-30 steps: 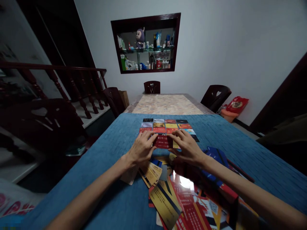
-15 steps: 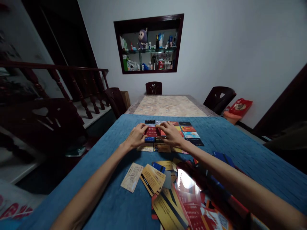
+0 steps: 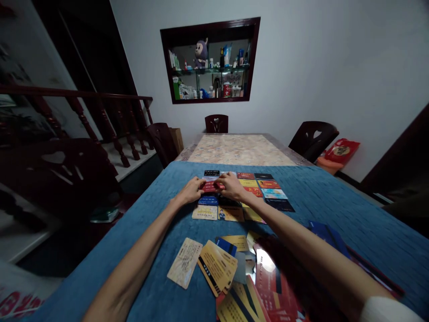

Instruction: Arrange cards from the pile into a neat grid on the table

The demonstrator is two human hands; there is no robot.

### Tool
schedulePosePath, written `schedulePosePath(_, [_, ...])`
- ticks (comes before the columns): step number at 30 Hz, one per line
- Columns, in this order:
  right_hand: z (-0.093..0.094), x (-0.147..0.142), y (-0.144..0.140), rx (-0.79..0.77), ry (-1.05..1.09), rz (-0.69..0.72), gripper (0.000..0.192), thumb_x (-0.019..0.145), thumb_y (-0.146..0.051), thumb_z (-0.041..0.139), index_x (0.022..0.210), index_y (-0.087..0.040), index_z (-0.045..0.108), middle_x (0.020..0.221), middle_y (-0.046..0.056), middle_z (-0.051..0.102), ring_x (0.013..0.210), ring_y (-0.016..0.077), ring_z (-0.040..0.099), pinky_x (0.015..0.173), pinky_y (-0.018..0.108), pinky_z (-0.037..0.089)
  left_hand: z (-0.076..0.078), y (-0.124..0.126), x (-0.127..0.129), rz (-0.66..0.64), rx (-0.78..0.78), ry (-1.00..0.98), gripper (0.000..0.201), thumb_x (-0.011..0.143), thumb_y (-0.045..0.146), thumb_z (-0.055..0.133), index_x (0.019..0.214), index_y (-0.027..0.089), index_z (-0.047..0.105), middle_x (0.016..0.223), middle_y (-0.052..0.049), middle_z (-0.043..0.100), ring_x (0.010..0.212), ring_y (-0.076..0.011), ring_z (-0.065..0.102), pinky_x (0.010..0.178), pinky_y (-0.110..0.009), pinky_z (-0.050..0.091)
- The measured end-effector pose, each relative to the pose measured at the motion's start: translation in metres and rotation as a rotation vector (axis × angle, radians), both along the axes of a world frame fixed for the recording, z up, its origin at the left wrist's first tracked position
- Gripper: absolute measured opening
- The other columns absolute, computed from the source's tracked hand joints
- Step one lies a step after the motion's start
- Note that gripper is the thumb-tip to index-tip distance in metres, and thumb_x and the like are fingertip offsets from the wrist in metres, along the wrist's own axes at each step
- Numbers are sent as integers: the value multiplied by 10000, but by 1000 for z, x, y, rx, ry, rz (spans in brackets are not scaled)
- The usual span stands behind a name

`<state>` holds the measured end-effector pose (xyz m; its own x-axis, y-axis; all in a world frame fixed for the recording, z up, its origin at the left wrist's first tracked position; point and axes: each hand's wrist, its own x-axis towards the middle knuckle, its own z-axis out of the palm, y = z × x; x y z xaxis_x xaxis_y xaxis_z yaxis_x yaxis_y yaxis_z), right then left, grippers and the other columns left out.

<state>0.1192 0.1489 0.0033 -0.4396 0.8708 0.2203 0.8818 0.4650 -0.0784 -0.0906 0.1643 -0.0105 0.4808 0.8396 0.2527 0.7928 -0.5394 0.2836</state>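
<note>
A blue cloth [image 3: 161, 223] with a ribbed, matt weave covers the near table. The cards [image 3: 217, 266] lying on it look like smooth plastic; one near the bottom [image 3: 264, 259] throws back a bright glossy glare. The far tabletop [image 3: 237, 150] looks like polished patterned stone. The chairs [image 3: 216, 123] and stair railing [image 3: 110, 125] are dark, lacquered wood.

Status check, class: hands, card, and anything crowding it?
Left hand and right hand pinch red card together. Card grid close around. Loose pile nearer, apart.

Both hands [image 3: 212, 189] extended forward, fingertips meeting.
</note>
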Motion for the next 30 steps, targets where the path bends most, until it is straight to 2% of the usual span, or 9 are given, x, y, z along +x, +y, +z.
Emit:
schedulePosePath(6, [-4, -6, 8, -65, -23, -16, 345, 857, -359, 602, 1176, -264, 691, 1190, 76, 648, 1100, 279, 488, 869, 338, 356, -7, 8, -4, -13, -20, 60, 276, 814, 154, 544, 1048, 166, 690, 978, -81, 628, 947, -219, 597, 888, -317, 471])
schedulePosePath(16, [0, -9, 11, -139, -86, -61, 390, 858, -406, 579, 1221, -295, 670, 1187, 74, 670, 1152, 320, 483, 828, 354, 380, -19, 18, -3, 4, -28, 76, 333, 862, 173, 522, 1152, 161, 685, 1080, -108, 655, 1050, -229, 598, 965, -324, 455])
schedulePosePath(24, [-1, -10, 12, -138, -122, -52, 356, 860, -294, 530, 1179, -294, 689, 1190, 75, 673, 1154, 318, 492, 835, 372, 398, -24, 20, -4, -5, -4, 67, 320, 880, 171, 490, 1117, 181, 706, 1074, -107, 643, 1025, -217, 592, 950, -325, 462])
schedulePosePath(30, [-4, -12, 14, -117, -128, -49, 349, 847, -281, 530, 1154, -282, 696, 1205, 90, 660, 1171, 331, 479, 844, 387, 406, -26, 20, -5, -10, -12, 27, 334, 857, 133, 479, 1077, 185, 725, 1047, -108, 640, 998, -224, 586, 932, -337, 470])
